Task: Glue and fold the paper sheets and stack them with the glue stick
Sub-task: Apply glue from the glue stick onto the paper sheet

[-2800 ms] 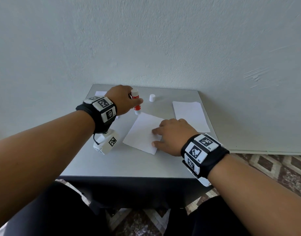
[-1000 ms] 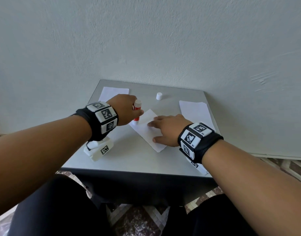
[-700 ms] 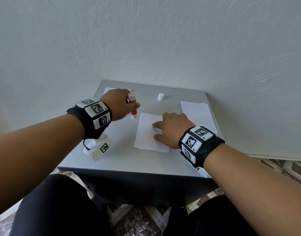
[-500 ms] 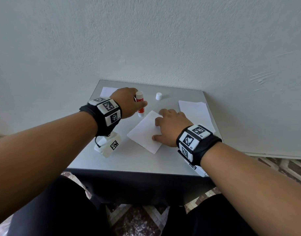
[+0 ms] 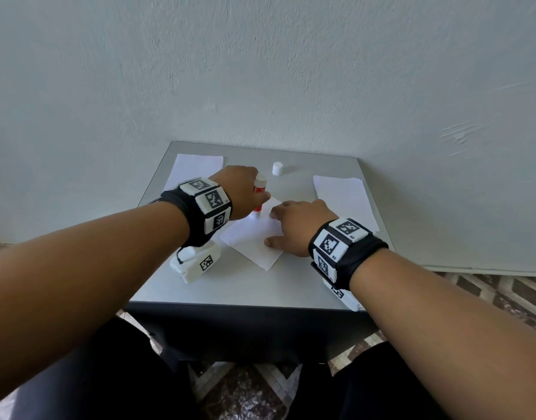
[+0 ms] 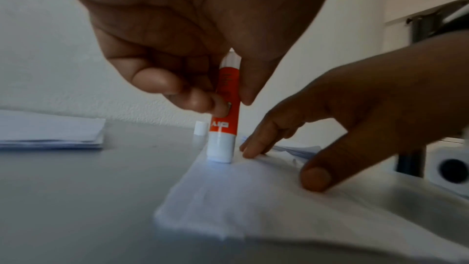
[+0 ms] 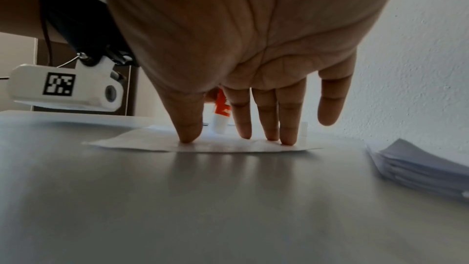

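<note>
since half a second ago the left hand point(image 5: 241, 189) has slid the glue stick point(image 5: 258, 194) onto the paper sheet point(image 5: 251, 241)'s far corner. left wrist view: fingers pinch the upright orange stick point(image 6: 224, 107), its upside-down label unreadable, tip on paper. right wrist view: the right hand point(image 7: 253, 47)'s spread straight fingertips point(image 7: 189, 133) press the sheet point(image 7: 203, 145) onto the table point(image 7: 228, 208).

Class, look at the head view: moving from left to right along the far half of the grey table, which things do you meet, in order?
Flat white paper stack at the far left → red and white glue stick held by the left hand → small white cap → white paper stack on the right.
</note>
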